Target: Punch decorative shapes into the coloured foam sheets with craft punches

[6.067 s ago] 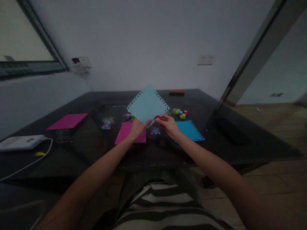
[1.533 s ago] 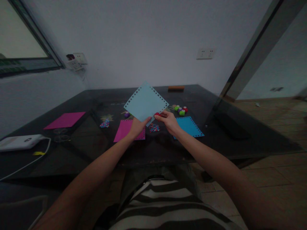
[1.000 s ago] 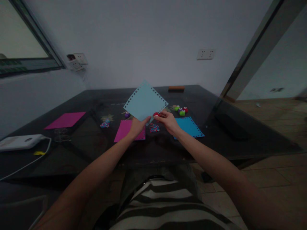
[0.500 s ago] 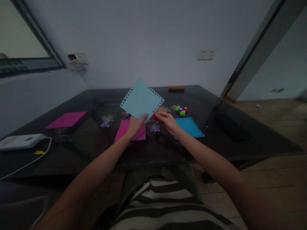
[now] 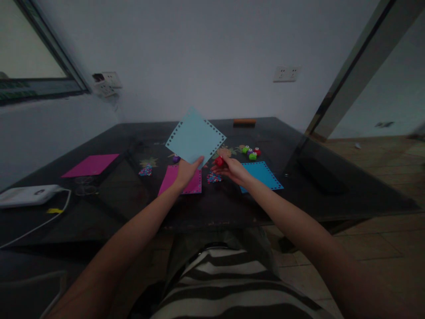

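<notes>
My left hand (image 5: 189, 173) grips a light blue sheet of paper (image 5: 195, 137) by its lower corner, thumb on top. The sheet is raised above the table, with small shapes punched along two edges. In my right hand (image 5: 234, 170), just right of the sheet's lower edge, is a small red paper punch (image 5: 219, 161), held apart from the paper. Below my left hand lies a pink sheet (image 5: 172, 179) with punched edges. A blue sheet (image 5: 260, 175), also punched, is partly hidden by my right hand. Beneath the right fingers is a pile of coloured paper bits (image 5: 214, 178).
Several green, red and purple punches (image 5: 251, 153) cluster behind the blue sheet. A purple punch (image 5: 175, 158) shows beside my left hand. Leftward are more paper bits (image 5: 145, 170), another pink sheet (image 5: 91, 165), and a white device (image 5: 29, 196) with a cable. The dark table (image 5: 212, 212) meets the wall.
My right hand has drawn slightly down from the sheet's edge and turned, so the red punch now shows plainly in its fingers. My left hand and the light blue sheet have barely moved.
</notes>
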The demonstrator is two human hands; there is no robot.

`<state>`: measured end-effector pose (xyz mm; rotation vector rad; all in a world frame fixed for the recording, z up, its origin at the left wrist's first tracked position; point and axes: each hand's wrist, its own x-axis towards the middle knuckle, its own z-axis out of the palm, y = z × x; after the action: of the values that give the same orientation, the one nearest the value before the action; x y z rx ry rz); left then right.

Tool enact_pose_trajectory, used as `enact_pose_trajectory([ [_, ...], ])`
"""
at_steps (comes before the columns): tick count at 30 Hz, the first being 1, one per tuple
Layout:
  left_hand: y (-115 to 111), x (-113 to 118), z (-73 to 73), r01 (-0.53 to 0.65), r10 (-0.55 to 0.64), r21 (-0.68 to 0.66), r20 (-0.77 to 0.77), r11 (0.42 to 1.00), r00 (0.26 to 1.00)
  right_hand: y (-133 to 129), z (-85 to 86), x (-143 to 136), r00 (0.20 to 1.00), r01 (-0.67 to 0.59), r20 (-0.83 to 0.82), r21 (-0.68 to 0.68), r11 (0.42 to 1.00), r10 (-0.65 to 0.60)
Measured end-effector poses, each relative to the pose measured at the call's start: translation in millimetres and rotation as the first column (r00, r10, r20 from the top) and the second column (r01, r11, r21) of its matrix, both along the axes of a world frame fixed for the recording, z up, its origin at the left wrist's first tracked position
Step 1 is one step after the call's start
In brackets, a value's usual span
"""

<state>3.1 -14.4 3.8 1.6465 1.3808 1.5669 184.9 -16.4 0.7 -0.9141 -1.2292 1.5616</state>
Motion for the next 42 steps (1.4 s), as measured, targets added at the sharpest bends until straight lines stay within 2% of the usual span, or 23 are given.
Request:
enact_pose_trajectory([
  [9, -2.5, 2.0, 1.5, 0.008, -0.008, -0.017, 0.003, 1.000, 1.000, 6.5, -7.2, 2.4, 1.000, 0.006, 0.029, -0.064, 0.998, -0.005],
  [12, -3.5, 2.4, 1.6, 0.008, -0.008, -0.016, -0.009, 1.000, 1.000, 7.0, -7.4, 1.6, 0.998, 0.021, 0.067, -0.035, 0.999, -0.019],
  [16, -5.1, 4.1, 2.8, 0.019, -0.019, -0.025, -0.009, 1.000, 1.000, 9.3, -8.2, -1.6, 0.972, 0.056, 0.217, 0.167, 0.984, -0.092],
  [19, -6.6, 5.5, 4.1, 0.031, -0.031, -0.044, 0.008, 0.999, 0.999, 13.2, -10.5, -5.0, 0.923, 0.058, 0.337, 0.357, 0.932, -0.187],
  [22, -7.1, 6.2, 4.4, 0.065, -0.063, -0.061, 0.034, 0.996, 0.997, 16.0, -13.0, -8.4, 0.855, 0.037, 0.428, 0.514, 0.857, -0.293],
  [24, -6.4, 6.3, 4.1, 0.066, -0.063, -0.077, 0.044, 0.995, 0.997, 15.3, -13.1, -10.5, 0.769, -0.025, 0.536, 0.569, 0.822, -0.348],
  [28, -5.0, 5.8, 3.5, 0.036, -0.032, -0.088, 0.051, 0.995, 0.998, 8.3, -7.6, -14.1, 0.572, -0.162, 0.743, 0.517, 0.841, -0.347],
  [34, -6.8, 6.5, 6.2, 0.024, -0.018, -0.111, 0.054, 0.994, 0.998, 1.3, -1.4, -16.3, 0.403, -0.206, 0.838, 0.476, 0.855, -0.369],
  [37, -7.9, 7.7, 8.2, 0.030, -0.022, -0.117, 0.070, 0.993, 0.997, 1.3, -2.8, -17.0, 0.340, -0.204, 0.860, 0.463, 0.863, -0.381],
  [42, -8.9, 8.4, 9.8, 0.032, -0.027, -0.080, 0.067, 0.996, 0.997, 0.7, -4.9, -18.9, 0.277, -0.219, 0.878, 0.452, 0.865, -0.390],
])
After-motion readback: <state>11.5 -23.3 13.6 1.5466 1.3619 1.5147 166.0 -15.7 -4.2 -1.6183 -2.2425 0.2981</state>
